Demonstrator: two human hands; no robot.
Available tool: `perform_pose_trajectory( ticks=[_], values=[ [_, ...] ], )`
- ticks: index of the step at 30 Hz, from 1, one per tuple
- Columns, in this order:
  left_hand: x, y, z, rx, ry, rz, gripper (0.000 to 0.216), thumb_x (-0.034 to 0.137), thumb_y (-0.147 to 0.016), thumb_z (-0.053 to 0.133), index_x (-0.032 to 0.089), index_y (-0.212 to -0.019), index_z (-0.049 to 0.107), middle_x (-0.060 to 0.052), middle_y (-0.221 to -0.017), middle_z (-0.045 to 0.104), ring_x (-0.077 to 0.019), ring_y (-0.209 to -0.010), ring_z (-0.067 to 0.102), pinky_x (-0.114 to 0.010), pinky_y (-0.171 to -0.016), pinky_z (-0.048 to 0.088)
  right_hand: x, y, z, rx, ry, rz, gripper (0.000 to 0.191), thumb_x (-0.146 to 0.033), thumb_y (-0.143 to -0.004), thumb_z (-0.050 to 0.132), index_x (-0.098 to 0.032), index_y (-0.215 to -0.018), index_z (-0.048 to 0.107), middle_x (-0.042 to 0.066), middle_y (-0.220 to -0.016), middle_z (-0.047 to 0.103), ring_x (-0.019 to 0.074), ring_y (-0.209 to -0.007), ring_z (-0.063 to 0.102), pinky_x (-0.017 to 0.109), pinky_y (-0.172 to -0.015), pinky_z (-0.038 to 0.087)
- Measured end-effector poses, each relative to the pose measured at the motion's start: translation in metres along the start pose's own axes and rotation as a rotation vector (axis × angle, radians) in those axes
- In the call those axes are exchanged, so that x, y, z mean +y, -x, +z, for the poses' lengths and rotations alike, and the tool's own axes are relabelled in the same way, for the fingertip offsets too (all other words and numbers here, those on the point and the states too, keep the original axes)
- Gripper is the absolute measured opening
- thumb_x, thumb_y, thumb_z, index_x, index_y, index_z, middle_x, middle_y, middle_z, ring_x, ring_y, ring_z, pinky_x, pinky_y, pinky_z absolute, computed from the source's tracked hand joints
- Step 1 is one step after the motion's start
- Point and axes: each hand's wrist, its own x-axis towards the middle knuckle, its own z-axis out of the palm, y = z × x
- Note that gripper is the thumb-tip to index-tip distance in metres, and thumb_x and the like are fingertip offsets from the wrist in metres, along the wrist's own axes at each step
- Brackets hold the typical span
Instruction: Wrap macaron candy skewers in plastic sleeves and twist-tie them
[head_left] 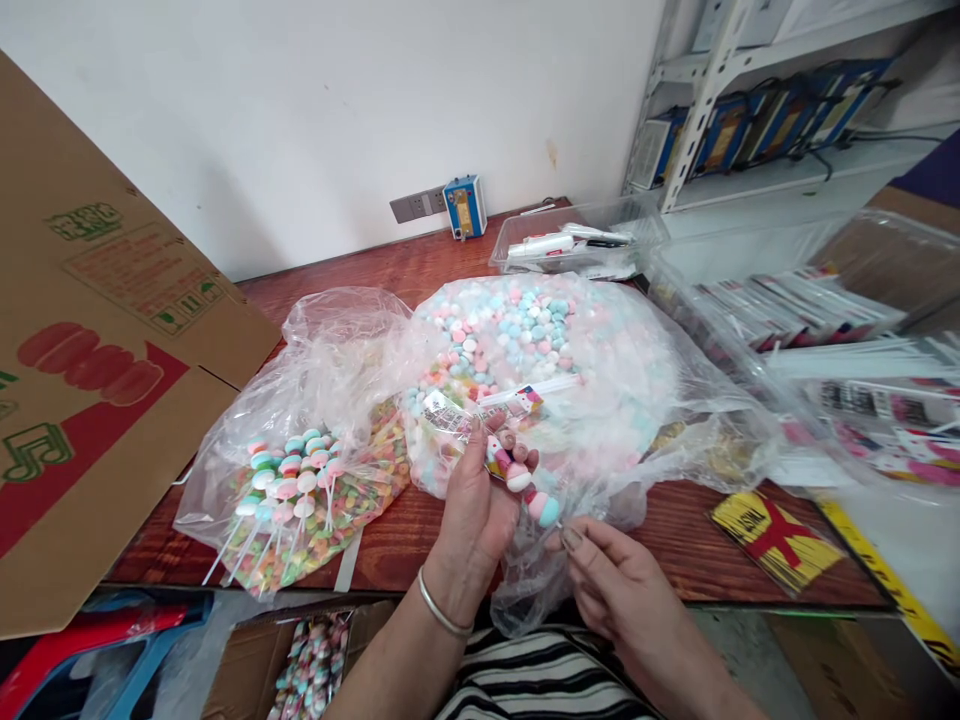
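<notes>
My left hand [487, 500], with a silver bangle at its wrist, is closed around a printed clear plastic wrapper [450, 415] and several white sticks [555, 385]. Pink and white candies [517, 476] show at its fingers. Just beyond them is a pink-and-blue candy [544, 508], whose tip is beside my right hand [600, 570]. The right thumb and forefinger are pinched together there; what lies between them is too small to make out. Behind both hands spreads a large clear bag of pastel candies [536, 330].
On the left, several candy lollipops [289, 480] lie on a bag of colourful ring candies [382, 450], beside a cardboard box [112, 330]. Clear bins [750, 385] with printed packets stand right. A yellow-and-red card [776, 540] lies near the table edge. Below is a box of wrapped candies [311, 665].
</notes>
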Motion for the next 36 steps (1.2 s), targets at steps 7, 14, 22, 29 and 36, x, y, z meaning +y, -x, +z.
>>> perform_pose_trajectory(
  ticks=[7, 14, 22, 29, 36],
  values=[
    [0.000, -0.002, -0.002, 0.125, -0.031, 0.034, 0.011, 0.019, -0.080, 0.069, 0.015, -0.079, 0.059, 0.001, -0.070, 0.057, -0.0103, -0.061, 0.058, -0.031, -0.073, 0.057, 0.011, -0.002, -0.007, 0.271, 1.116, -1.046, 0.017, -0.013, -0.094, 0.049, -0.013, -0.102, 0.064, 0.004, -0.070, 0.066, 0.0149, -0.059, 0.059, 0.027, -0.057, 0.042],
    [-0.006, 0.003, 0.001, 0.094, -0.054, 0.018, 0.020, 0.030, -0.081, 0.071, 0.016, -0.077, 0.058, 0.002, -0.069, 0.057, -0.0100, -0.061, 0.057, -0.029, -0.071, 0.055, 0.009, -0.005, -0.004, 0.294, 1.153, -1.028, 0.016, -0.013, -0.094, 0.050, -0.013, -0.102, 0.063, 0.002, -0.066, 0.066, 0.0142, -0.053, 0.056, 0.027, -0.053, 0.038],
    [-0.003, 0.003, -0.003, -0.056, -0.092, -0.032, 0.023, 0.035, -0.081, 0.070, 0.015, -0.090, 0.064, -0.005, -0.086, 0.065, -0.0161, -0.081, 0.066, -0.032, -0.081, 0.054, -0.004, -0.012, 0.001, 0.227, 0.480, -0.408, 0.024, -0.033, -0.094, 0.049, -0.018, -0.078, 0.059, -0.002, -0.065, 0.054, 0.0128, -0.058, 0.049, 0.021, -0.053, 0.042],
    [0.013, -0.011, 0.002, 0.012, -0.059, 0.091, 0.008, 0.015, -0.078, 0.071, 0.014, -0.083, 0.064, 0.002, -0.069, 0.059, -0.0093, -0.062, 0.060, -0.029, -0.077, 0.056, 0.007, -0.011, -0.002, 0.306, 0.830, -0.744, 0.014, -0.019, -0.094, 0.050, -0.018, -0.089, 0.063, -0.001, -0.067, 0.063, 0.0128, -0.057, 0.058, 0.022, -0.055, 0.043],
    [0.001, -0.003, 0.012, 0.071, -0.025, 0.081, 0.014, 0.021, -0.083, 0.067, 0.015, -0.076, 0.057, 0.002, -0.066, 0.055, -0.0084, -0.055, 0.055, -0.032, -0.076, 0.057, 0.013, -0.014, -0.004, 0.347, 1.165, -1.130, 0.017, -0.010, -0.091, 0.055, -0.013, -0.105, 0.064, 0.001, -0.062, 0.062, 0.0150, -0.054, 0.055, 0.028, -0.054, 0.038]
  ],
)
